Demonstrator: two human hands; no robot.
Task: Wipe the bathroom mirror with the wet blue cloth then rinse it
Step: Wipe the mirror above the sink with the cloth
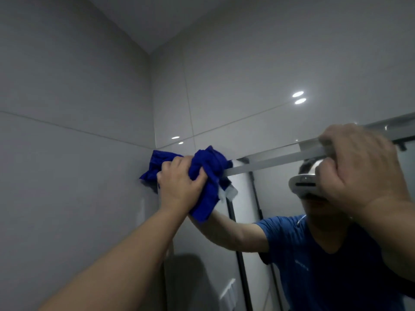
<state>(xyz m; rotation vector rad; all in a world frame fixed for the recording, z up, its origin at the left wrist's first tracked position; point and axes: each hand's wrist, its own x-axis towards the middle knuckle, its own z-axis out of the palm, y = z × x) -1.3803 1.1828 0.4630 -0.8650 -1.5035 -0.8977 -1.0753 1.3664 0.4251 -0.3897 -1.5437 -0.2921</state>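
Note:
My left hand [179, 180] is raised and grips a bunched blue cloth [208, 167], pressing it against the top left corner of the mirror [258, 209], where the glass meets the side wall. Part of the cloth hangs below my wrist. My right hand [359, 167] is closed over the pale top edge of the mirror [269, 163] further right. The glass reflects a person in a blue shirt with a white head-worn device.
Glossy grey wall tiles [224, 97] rise above the mirror, and a grey side wall [67, 153] stands close on the left. A dark-framed shower screen [253, 198] shows in the reflection. A white fitting [228, 292] shows low down.

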